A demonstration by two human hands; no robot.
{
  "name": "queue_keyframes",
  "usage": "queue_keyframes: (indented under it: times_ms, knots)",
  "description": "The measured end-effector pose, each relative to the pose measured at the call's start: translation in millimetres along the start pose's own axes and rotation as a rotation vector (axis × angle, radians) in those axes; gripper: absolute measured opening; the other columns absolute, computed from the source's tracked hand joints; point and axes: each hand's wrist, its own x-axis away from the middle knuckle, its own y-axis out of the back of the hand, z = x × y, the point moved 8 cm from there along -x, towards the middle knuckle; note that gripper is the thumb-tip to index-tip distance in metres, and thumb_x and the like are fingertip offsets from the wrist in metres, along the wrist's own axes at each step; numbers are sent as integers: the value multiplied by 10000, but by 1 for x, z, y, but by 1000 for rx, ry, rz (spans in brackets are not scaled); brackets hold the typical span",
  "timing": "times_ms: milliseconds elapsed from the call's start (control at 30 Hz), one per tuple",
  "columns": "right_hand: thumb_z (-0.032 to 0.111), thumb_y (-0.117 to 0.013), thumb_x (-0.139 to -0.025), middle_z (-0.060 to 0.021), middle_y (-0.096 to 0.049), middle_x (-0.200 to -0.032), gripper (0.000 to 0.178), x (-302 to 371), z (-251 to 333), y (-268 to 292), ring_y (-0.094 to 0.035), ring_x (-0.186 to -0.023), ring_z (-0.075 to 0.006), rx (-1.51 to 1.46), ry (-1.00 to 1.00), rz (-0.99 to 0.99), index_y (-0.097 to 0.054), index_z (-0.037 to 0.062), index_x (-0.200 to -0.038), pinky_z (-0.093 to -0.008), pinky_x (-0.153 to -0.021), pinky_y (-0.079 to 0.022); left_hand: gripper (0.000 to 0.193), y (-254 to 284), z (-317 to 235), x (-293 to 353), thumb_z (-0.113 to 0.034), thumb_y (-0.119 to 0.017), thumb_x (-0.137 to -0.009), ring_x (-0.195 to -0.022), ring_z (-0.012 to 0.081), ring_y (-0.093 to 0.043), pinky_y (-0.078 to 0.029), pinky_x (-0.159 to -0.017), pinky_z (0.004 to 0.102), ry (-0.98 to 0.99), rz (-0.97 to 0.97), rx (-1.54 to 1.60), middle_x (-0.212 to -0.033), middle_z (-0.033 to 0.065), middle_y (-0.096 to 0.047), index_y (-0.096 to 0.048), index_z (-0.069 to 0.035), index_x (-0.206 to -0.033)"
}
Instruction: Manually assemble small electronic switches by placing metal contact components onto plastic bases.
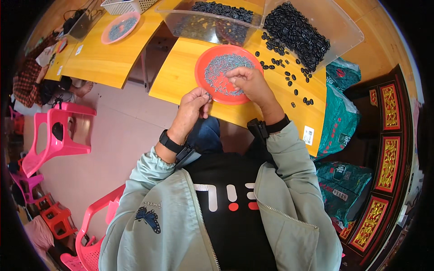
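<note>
A round red plate (199,67) lies on the yellow table (178,67), strewn with many thin grey screws (222,63). My left hand (193,107) is at the plate's lower left rim, thumb and fingers closed on a small dark piece (209,95) that shows only in part. Over the right half of the plate is my right hand (253,83). Its thumb and forefinger are pinched together just above the screws; whatever may be between them is too small to make out. Black oval pieces with holes (296,92) lie scattered to the right of the plate.
Behind the plate stands a clear bin (205,28) of black pieces; another clear bin (339,29) lies tipped, spilling them. Green bags (337,122) line the right side. At left are a pink stool (61,135), another table with a pink plate (121,28), and a seated person.
</note>
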Motion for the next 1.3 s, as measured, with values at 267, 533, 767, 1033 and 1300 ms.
queue_keyframes:
  times_ms: [267, 533, 767, 1033, 1300]
  knots:
    - [88, -590, -844, -28, -615, -775, 126, 10, 6, -3, -555, -634, -74, -71, -74, -31, -600, -3, -930, -213, -601, -475, 143, -2, -2, 1, -146, -457, -902, -495, 95, -452, -384, -493, 198, 0, -4, -10, -623, 14, -493, -521, -41, -829]
    - [96, -579, -859, -14, -610, -760, 103, 29, 24, -4, -533, -620, -55, -121, 38, -113, -603, 3, -896, -197, -576, -448, 111, -15, -11, 2, -118, -479, -899, -566, 73, -467, -397, -513, 198, -50, 28, 57, -704, -4, -502, -530, -34, -847]
    - [134, -590, -838, -8, -596, -732, 146, 46, 45, -21, -544, -687, -75, -189, 98, -98, -608, -10, -848, -223, -632, -442, 103, -23, -20, 9, -112, -484, -886, -525, 59, -421, -356, -493, 192, -103, -54, -53, -621, -23, -459, -501, -59, -800]
    - [113, -580, -867, 16, -595, -762, 103, 50, 43, -34, -518, -687, -46, -113, 99, -75, -611, 15, -868, -197, -640, -433, 105, -31, -30, 16, -81, -484, -878, -526, 54, -379, -322, -473, 214, -128, -62, -139, -618, -29, -427, -492, -40, -781]
    - [133, -576, -859, 4, -582, -724, 131, 50, 46, -34, -517, -674, -62, -63, 108, -63, -602, 6, -842, -221, -621, -429, 112, -29, -28, 15, -70, -486, -873, -533, 54, -375, -319, -469, 218, -173, -58, -198, -620, -27, -412, -477, -40, -767]
